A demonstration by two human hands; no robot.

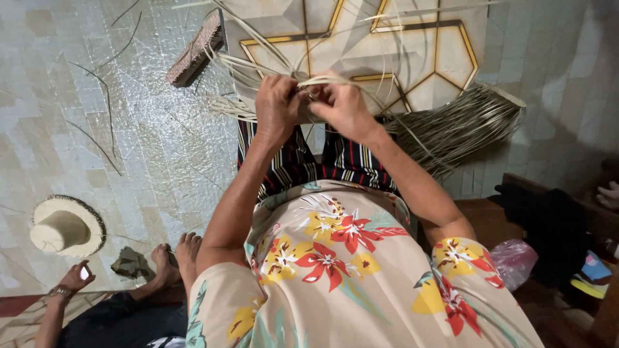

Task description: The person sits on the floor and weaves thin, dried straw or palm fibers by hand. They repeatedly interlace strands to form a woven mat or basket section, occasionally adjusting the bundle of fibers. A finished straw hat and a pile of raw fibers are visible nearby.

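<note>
Both hands meet over the lap: left hand [276,103] and right hand [342,106] each pinch the pale straw strips [258,71], held taut so the strands stay crossed (loose ends fan toward eleven o'clock). At three o'clock lies a bundle of dried fibres [458,125]; at eight o'clock, a finished straw hat [64,227].

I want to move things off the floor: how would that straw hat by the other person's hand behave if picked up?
The straw hat probably lifts easily: it is woven from thin strands. Its flat brim rests on the tiles, so it seems unlikely to roll or tip. The frayed brim edge suggests it may flex or shed if squeezed.
</note>
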